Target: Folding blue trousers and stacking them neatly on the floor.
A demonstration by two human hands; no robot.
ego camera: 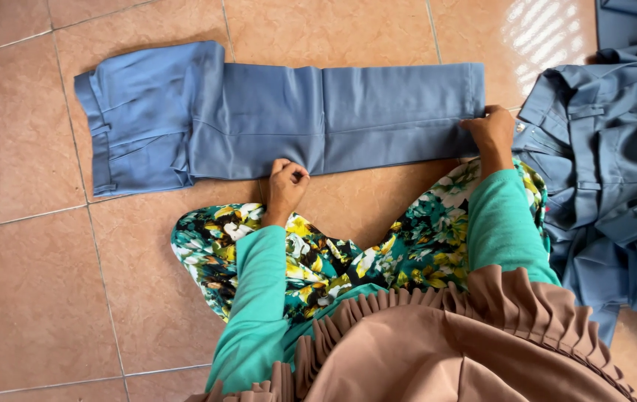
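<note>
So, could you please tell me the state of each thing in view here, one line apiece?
Blue trousers: laid flat on the floor, legs together, waistband at the left.
Left hand: fingers curled, pinching the near edge of the trousers at mid-leg.
Right hand: gripping the near edge by the leg hems.
Pile of blue garments: crumpled, unfolded, at the right.
Tiled floor: bears it all.

Surface: floor of large glossy terracotta-coloured tiles with pale grout lines.
Centre top: blue-grey trousers laid flat, legs together, waistband at the left, hems at the right.
Right edge: rumpled pile of blue-grey garments, just beside the trouser hems.
Bottom centre: a person seated on the tiles, floral fabric spread out.
</note>
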